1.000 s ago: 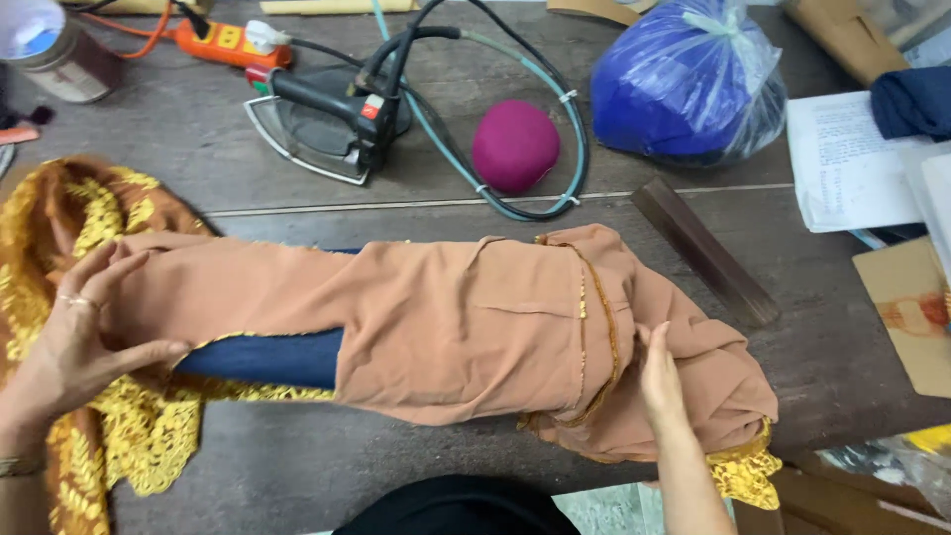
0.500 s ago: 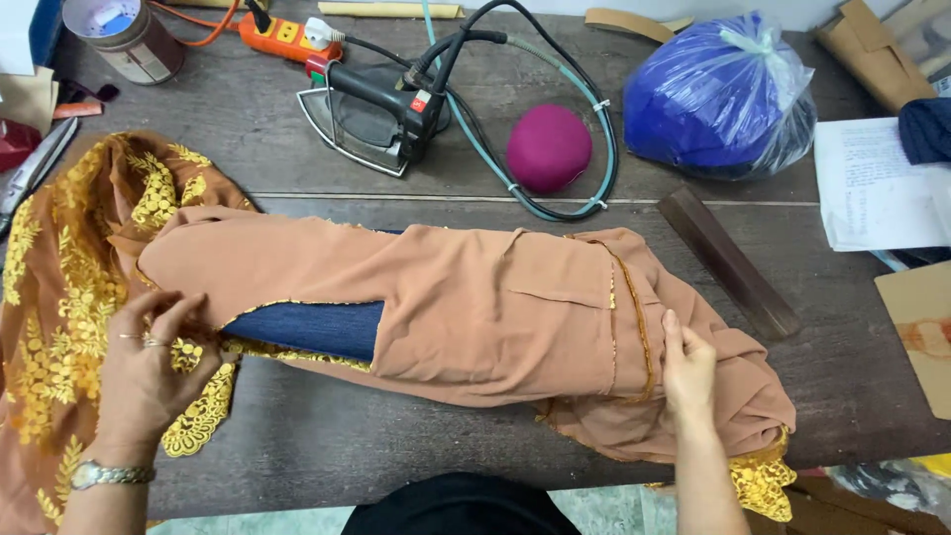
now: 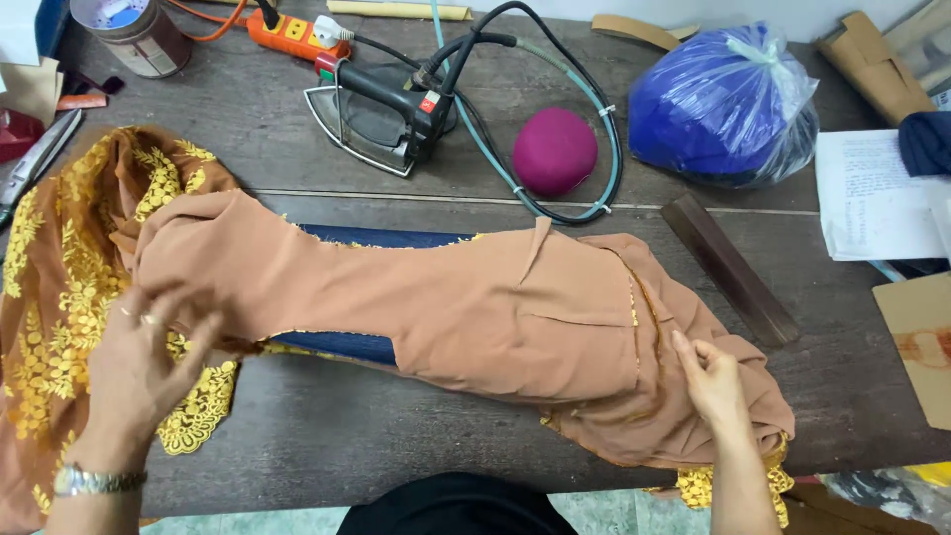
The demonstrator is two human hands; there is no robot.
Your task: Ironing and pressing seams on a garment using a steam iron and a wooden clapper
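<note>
Down on the dark wooden table (image 3: 416,446), a tan-brown garment (image 3: 466,307) lies stretched lengthwise from left to right, draped over a narrow blue padded board (image 3: 342,347) that peeks out along its upper and lower edges. The left hand (image 3: 144,362) hovers over the garment's left end with its fingers spread loosely apart and slightly curled; the picture is blurred there, and I cannot tell whether the fingertips pinch the cloth or only brush it. A ring shows on one finger and a metal watch (image 3: 94,481) sits at the wrist. Beneath and to the left of that hand spreads the same garment's sheer brown part with yellow lace embroidery (image 3: 59,327), bunched on the table and hanging toward the near edge.

The right hand (image 3: 711,381) rests on the garment's right end, just right of a vertical seam trimmed in gold. Its fingers are partly curled together, tips pressing down on the folded cloth, with no clear grip around anything.

Beyond the garment, well apart from both hands, stands a black-handled electric iron (image 3: 381,109) with its cord looping around a magenta rounded cushion (image 3: 555,151). An orange power strip (image 3: 295,35) lies behind the iron, a metal tin (image 3: 134,35) sits at the far left, and a blue plastic bag (image 3: 723,109) sits far right. A dark wooden bar (image 3: 728,267) lies aslant near the garment's right end, beside white papers (image 3: 872,198).
</note>
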